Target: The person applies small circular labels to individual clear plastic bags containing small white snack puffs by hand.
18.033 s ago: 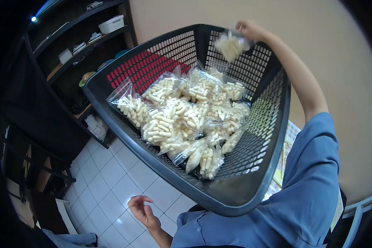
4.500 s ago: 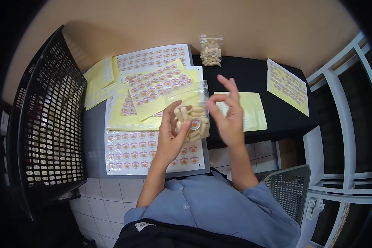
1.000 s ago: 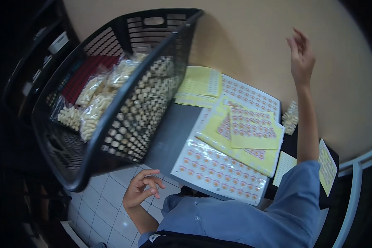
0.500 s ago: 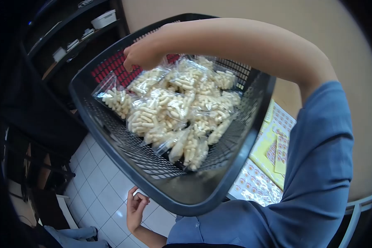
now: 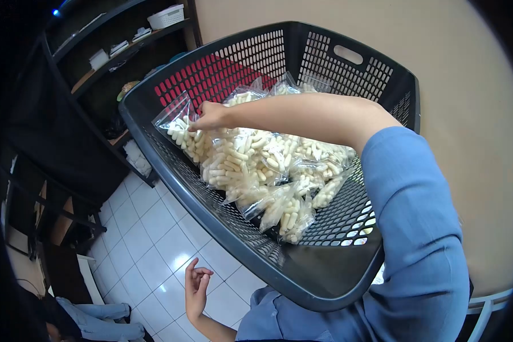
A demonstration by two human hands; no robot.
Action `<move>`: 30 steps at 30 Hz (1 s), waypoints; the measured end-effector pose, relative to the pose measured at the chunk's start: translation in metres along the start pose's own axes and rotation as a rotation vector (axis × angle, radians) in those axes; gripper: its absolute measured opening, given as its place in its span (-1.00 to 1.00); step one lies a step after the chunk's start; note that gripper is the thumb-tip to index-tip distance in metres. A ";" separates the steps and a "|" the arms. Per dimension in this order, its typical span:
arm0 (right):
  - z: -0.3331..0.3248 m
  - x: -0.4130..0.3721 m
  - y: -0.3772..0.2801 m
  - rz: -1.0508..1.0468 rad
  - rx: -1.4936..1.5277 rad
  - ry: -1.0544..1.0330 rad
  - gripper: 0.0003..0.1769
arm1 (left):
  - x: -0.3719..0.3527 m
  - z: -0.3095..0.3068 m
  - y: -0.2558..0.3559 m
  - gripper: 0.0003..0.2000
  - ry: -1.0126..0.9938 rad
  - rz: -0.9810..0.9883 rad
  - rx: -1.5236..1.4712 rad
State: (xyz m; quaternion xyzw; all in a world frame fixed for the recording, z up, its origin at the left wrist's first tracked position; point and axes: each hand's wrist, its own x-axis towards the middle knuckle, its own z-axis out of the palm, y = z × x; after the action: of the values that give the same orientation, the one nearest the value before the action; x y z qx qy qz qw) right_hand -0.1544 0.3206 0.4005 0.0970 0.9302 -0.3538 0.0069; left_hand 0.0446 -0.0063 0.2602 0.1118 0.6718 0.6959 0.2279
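Reaching the leftmost bag

The right hand [image 5: 212, 116] had come down from above the pile to the zip bag [image 5: 183, 135] at its left end, so the work had moved from approach to contact. Its fingers were partly curled at the bag's upper part; whether they had closed on the plastic, I could not fairly tell. That bag, full of pale capsules, lay inside the black basket [image 5: 343, 269], with the other capsule bags [image 5: 268, 157] heaped beside it. Outside, below the near rim, the left hand [image 5: 196, 292] hung half-open, holding nothing, over the tiled floor [image 5: 171, 245]. Farther left were a person's jeans [image 5: 94, 319].
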 end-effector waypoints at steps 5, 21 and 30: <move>0.002 -0.005 -0.007 -0.173 0.085 -0.079 -0.55 | 0.010 0.021 0.010 -0.56 -0.049 0.057 0.066; -0.204 -0.183 -0.043 -0.431 0.493 0.505 -0.78 | 0.002 0.067 0.030 -0.53 -0.915 0.071 0.245; -0.229 -0.399 0.090 -0.539 0.314 1.169 -0.80 | -0.001 0.187 0.043 -0.48 -1.361 0.015 0.096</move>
State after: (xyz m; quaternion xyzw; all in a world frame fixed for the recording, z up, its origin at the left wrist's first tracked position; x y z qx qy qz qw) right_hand 0.2666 0.4674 0.5454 0.0367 0.7100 -0.3637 -0.6019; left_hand 0.1246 0.1588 0.3164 0.5391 0.4082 0.4417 0.5897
